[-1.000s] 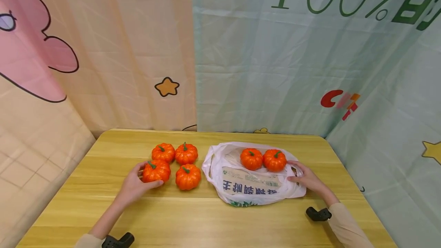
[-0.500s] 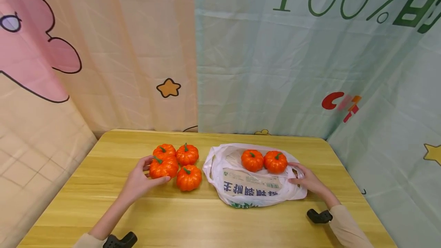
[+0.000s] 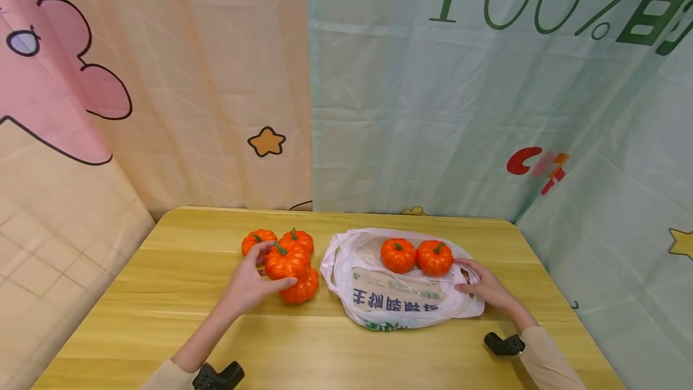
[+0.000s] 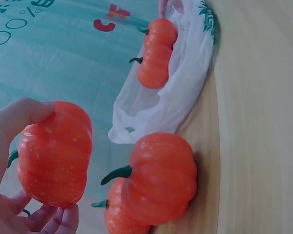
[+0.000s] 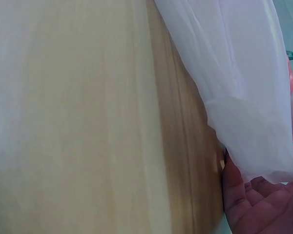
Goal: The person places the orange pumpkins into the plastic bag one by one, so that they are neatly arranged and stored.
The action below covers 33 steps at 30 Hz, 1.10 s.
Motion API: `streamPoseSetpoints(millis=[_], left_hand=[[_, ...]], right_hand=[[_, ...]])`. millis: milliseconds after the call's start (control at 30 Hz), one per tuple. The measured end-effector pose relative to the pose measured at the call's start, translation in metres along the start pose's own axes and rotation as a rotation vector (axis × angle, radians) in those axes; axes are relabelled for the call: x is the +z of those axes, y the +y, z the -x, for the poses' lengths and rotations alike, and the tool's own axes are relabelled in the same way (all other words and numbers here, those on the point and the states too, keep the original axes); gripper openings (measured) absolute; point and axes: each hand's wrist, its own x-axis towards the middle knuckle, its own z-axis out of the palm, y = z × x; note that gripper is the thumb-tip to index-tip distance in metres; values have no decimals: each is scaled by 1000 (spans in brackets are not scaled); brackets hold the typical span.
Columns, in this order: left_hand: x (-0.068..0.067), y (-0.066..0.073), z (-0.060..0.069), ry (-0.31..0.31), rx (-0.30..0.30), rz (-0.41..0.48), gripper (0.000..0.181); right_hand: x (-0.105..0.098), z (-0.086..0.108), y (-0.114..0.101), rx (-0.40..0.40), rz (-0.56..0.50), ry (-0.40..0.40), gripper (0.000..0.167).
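Observation:
An orange pumpkin (image 3: 287, 259) with a green stem is gripped between the thumb and fingers of my left hand (image 3: 250, 284), raised in front of other pumpkins. The left wrist view shows this pumpkin (image 4: 56, 153) held off the table, clear of the two nearer ones. My right hand (image 3: 489, 289) holds the right end of a white plastic bag (image 3: 346, 294). In the right wrist view the bag (image 5: 249, 131) lies across the fingers of that hand (image 5: 263, 204). Two pumpkins (image 3: 398, 256) (image 4: 154, 66) sit side by side in the bag's opening.
Behind and below the held pumpkin, three more stand on the wooden table (image 3: 303, 348): one at the back left (image 3: 252, 241), one at the back (image 3: 304, 239), one in front (image 3: 303, 289). Printed curtains (image 3: 379, 107) hang behind the table.
My left hand has lifted the front-left pumpkin and carried it rightward, over beside the others toward the bag. My right hand stays at the bag's right end.

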Motion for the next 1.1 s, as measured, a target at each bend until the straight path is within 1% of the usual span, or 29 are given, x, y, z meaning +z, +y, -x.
streamPoseSetpoints(millis=[267, 433, 667, 933, 1100], left_hand=[[31, 12, -6, 4, 63, 36, 83], [51, 19, -8, -9, 64, 84, 81], [77, 22, -12, -17, 69, 100, 80], [101, 24, -19, -6, 115, 122, 79], [115, 28, -25, -10, 126, 118, 78]], right_hand=[[0, 2, 0, 7, -17, -1, 64], [0, 1, 0, 14, -20, -1, 64], [1, 1, -1, 14, -25, -7, 64], [1, 1, 1, 9, -33, -7, 65], [2, 0, 1, -2, -32, -3, 64]])
